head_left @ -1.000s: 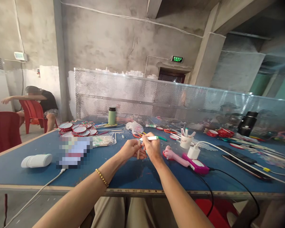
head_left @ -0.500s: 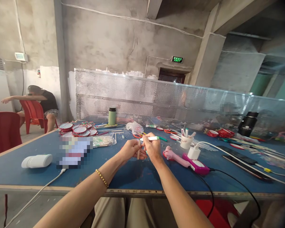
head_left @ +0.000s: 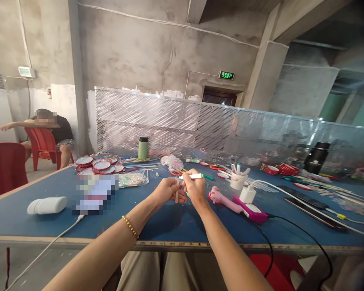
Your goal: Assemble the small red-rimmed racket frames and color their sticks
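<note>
Over the middle of the blue table (head_left: 33, 206), my left hand (head_left: 167, 190) pinches a thin wooden stick (head_left: 177, 196) held upright. My right hand (head_left: 194, 188) is closed round a white marker with a green cap (head_left: 197, 176), its tip meeting the top of the stick. Both hands touch each other just above the tabletop. A bead bracelet sits on my left wrist.
A pink glue gun (head_left: 238, 205) with a black cord lies right of my hands, beside a white cup of markers (head_left: 238, 179). Red-rimmed round lids (head_left: 100, 165), a green bottle (head_left: 142, 148), a bag of sticks and a white bottle (head_left: 47, 205) are to the left. A person sits on a red chair far left.
</note>
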A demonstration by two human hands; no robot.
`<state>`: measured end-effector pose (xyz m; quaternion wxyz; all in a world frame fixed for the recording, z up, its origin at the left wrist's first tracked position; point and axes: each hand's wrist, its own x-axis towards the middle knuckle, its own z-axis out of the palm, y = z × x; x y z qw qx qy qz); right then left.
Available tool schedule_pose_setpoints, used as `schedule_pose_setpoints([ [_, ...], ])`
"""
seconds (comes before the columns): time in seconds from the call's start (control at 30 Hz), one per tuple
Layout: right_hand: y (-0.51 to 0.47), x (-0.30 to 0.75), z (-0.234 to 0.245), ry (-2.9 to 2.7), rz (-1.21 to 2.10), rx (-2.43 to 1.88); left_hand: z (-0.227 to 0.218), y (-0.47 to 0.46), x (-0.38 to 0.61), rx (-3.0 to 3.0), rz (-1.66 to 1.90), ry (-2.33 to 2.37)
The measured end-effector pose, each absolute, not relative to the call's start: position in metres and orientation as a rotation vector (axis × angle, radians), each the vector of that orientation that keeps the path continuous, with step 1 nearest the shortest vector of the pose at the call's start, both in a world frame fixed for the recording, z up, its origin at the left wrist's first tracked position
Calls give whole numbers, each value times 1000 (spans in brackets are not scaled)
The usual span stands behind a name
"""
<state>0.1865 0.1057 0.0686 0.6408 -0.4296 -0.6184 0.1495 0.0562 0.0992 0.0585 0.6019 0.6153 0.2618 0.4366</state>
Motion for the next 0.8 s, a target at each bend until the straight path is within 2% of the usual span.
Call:
schedule_pose_setpoints([
  [0.8, 105, 186, 71, -1424, 337, -992, 57, 101, 56, 1421, 1002, 605],
])
